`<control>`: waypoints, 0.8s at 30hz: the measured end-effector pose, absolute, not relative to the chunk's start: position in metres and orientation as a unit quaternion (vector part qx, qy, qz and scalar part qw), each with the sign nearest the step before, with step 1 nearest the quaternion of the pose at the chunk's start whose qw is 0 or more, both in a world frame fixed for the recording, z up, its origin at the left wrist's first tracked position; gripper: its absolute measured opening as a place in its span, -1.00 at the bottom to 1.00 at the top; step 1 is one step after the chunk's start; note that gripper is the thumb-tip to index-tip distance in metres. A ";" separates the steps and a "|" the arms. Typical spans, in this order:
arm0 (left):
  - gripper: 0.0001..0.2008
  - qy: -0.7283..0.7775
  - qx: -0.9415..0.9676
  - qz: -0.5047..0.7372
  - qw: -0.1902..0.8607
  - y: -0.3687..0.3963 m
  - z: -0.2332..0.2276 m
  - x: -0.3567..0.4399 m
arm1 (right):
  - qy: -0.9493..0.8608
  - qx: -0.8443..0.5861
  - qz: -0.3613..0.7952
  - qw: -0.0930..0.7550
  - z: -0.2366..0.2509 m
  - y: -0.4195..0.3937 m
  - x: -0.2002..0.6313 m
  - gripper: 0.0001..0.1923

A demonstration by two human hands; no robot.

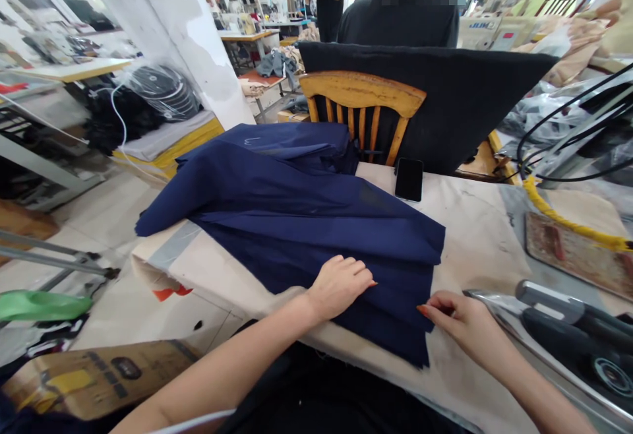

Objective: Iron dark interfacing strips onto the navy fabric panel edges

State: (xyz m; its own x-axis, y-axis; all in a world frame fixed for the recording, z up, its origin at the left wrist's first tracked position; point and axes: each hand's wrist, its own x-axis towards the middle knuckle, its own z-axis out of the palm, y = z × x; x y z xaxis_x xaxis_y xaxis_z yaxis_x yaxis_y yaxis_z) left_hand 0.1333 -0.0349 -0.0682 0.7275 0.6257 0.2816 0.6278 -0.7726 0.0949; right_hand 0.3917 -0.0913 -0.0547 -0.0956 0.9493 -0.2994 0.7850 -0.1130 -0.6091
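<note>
**Both hands on navy fabric at the worktop's near edge**

A stack of navy blue fabric (297, 216) lies spread across the left and middle of the pale worktop (484, 236), its far-left corner hanging over the worktop's edge and its near-right corner reaching almost to the near edge.

The left hand (339, 285) rests palm-down on the near part of the fabric, fingers loosely curled and pressing the cloth, gripping nothing. The right hand (462, 325) sits just to the right, at the fabric's right edge; its thumb and forefinger appear to pinch that edge, though the hold itself is partly hidden by the fingers.

A black phone (409, 179) lies face-up on the worktop just beyond the fabric's far-right side. A wooden chair (363, 101) stands at the far edge, with dark cloth (465, 101) draped beside it. At the near right lies an iron (568, 328), and farther right a worn board (576, 252) with a yellow cord (568, 221) crossing above it. Another person in black sits beyond the chair.
</note>
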 end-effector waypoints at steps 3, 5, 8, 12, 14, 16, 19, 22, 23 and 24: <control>-0.69 -0.348 -0.927 -0.140 0.007 -0.029 -0.071 0.138 | -0.642 -0.683 0.332 0.106 -0.061 -0.084 0.394 -0.65; -0.75 -0.359 -0.921 -0.151 0.001 -0.031 -0.071 0.140 | -0.637 -0.690 0.327 0.102 -0.061 -0.082 0.392 -0.66; -0.83 -0.360 -0.914 -0.186 -0.020 -0.044 -0.068 0.144 | -0.633 -0.698 0.320 0.097 -0.059 -0.080 0.389 -0.67; -0.79 -0.313 -0.927 -0.193 -0.077 -0.070 -0.066 0.155 | -0.628 -0.701 0.325 0.094 -0.059 -0.078 0.388 -0.68; -0.78 -0.309 -0.924 -0.201 -0.106 -0.078 -0.063 0.160 | -0.629 -0.692 0.341 0.097 -0.059 -0.079 0.389 -0.69; -0.78 -0.337 -0.906 -0.222 -0.128 -0.079 -0.058 0.161 | -0.632 -0.674 0.367 0.104 -0.059 -0.082 0.390 -0.69; -0.78 -0.387 -0.880 -0.220 -0.166 -0.070 -0.046 0.157 | -0.636 -0.641 0.414 0.113 -0.055 -0.092 0.391 -0.68; -0.90 -0.400 -0.876 -0.157 -0.220 -0.061 -0.037 0.149 | -0.629 -0.617 0.458 0.115 -0.051 -0.102 0.390 -0.66; -0.91 -0.398 -0.876 -0.138 -0.235 -0.060 -0.036 0.146 | -0.626 -0.611 0.470 0.116 -0.050 -0.105 0.389 -0.65; -0.92 -0.393 -0.877 -0.125 -0.247 -0.060 -0.036 0.144 | -0.624 -0.605 0.480 0.117 -0.049 -0.107 0.388 -0.64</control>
State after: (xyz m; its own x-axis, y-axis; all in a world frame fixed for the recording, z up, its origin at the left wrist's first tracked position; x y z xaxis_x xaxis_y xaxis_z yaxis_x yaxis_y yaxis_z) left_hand 0.1441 -0.0601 -0.0361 0.6592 0.7516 0.0246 0.6278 -0.5680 0.5322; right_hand 0.3880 -0.1069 -0.0494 -0.2392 0.8681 -0.4350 0.6424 -0.1945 -0.7413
